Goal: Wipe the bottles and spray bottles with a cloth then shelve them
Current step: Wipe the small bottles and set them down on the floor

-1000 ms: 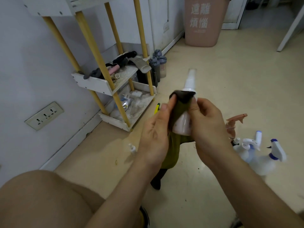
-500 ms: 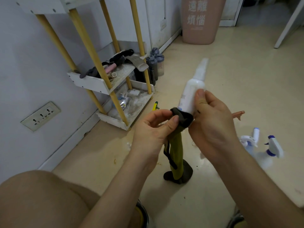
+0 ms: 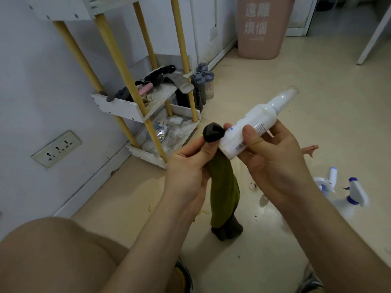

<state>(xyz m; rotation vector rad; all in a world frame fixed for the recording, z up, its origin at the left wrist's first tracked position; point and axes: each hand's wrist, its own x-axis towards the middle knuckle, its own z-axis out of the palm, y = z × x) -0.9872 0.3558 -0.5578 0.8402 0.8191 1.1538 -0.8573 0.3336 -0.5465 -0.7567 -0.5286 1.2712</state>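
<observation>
Pale glossy floor (image 3: 275, 92) is seen running along a white wall, where a socket plate (image 3: 56, 149) is set low and a rack (image 3: 118, 106) of yellow poles and white trays is stood. Its two lower trays are cluttered with bits that can't really be made out. A few grey-lidded bottles (image 3: 204, 85) are parked on the floor just beside the rack's far corner, and a pink bin (image 3: 262, 28) with printed characters is placed further back against the wall. Front and centre, a white spray bottle (image 3: 254, 121) is gripped by the right hand (image 3: 275, 166), with the thumb laid across the label and the fingers curled round behind. The bottle is tilted, with the clear cap up and to the right and the base down and to the left. An olive cloth (image 3: 224, 191) is pinched in the left hand (image 3: 188, 168), and its dark bunched end is pressed against the bottle's side near the base. The rest of the cloth is left dangling toward the floor; whether it's touching can't be told. Off to the right, two trigger sprayers (image 3: 355, 193) with blue collars are left on the floor close together, and a pinkish trigger head (image 3: 310, 149) is partly hidden behind the right hand. A bare knee (image 3: 53, 256) is caught at lower left.
</observation>
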